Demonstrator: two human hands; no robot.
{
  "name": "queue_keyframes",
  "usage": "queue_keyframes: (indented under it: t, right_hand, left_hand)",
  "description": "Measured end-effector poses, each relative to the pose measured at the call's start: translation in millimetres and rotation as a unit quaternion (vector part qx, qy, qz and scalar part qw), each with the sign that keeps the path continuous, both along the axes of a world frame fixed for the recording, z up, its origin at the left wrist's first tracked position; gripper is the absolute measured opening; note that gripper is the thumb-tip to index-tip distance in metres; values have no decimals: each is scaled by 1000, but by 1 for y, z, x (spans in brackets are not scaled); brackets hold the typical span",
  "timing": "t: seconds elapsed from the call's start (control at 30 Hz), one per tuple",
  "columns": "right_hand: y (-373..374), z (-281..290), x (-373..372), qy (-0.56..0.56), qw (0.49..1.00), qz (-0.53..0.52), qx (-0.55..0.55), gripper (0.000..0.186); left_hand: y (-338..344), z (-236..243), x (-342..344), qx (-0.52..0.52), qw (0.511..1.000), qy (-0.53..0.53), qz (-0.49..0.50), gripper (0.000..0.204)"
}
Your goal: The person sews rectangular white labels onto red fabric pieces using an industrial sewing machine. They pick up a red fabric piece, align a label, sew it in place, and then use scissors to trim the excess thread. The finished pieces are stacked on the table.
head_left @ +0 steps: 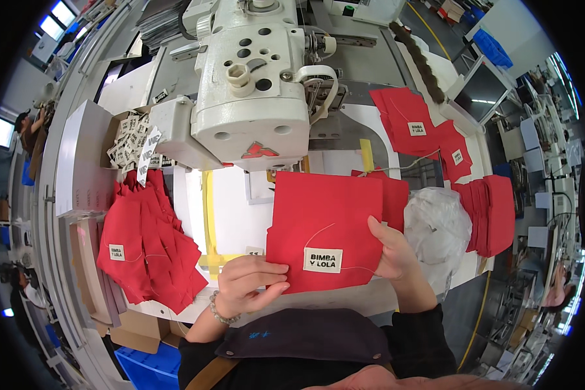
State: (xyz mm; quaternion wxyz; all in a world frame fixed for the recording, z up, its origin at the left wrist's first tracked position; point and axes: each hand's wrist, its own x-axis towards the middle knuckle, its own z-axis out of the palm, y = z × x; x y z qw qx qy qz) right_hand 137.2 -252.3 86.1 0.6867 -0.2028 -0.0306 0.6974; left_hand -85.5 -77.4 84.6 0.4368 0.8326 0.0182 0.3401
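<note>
A red fabric piece is held up in front of me, with a cream label sewn near its lower edge and loose thread ends trailing from the label. My left hand pinches the piece at its lower left edge, and a beaded bracelet circles that wrist. On the right edge, my right hand grips it, the thumb on the front and the other fingers mostly hidden behind. More red fabric shows behind the held piece. Just beyond stands a white sewing machine.
Labelled red pieces are heaped on the left, below a box of loose labels. To the right lie a clear plastic bag, a folded red stack and more labelled red pieces. Yellow tape marks the white work surface.
</note>
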Motion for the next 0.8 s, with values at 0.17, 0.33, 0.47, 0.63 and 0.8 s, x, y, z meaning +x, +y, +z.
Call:
queue_keyframes:
  t: [0.17, 0.33, 0.47, 0.63, 0.8]
  right_hand:
    - [-1, 4, 1, -10, 1000, -7, -13, 48]
    - [0, -2, 6, 12, 1000, -5, -26, 46]
    - [4, 6, -1, -289, 948, -7, -134, 44]
    - [9, 0, -4, -381, 918, -27, -110, 51]
    - [13, 2, -5, -420, 902, -39, -97, 53]
  left_hand:
    - [-3, -3, 6, -8, 1000, -1, 0, 9]
    - [-4, -3, 8, -8, 1000, 5, 5, 8]
    - [-4, -4, 8, -21, 999, 19, 18, 9]
    - [-5, -7, 7, -30, 999, 17, 20, 9]
    - [-5, -6, 6, -28, 999, 18, 22, 9]
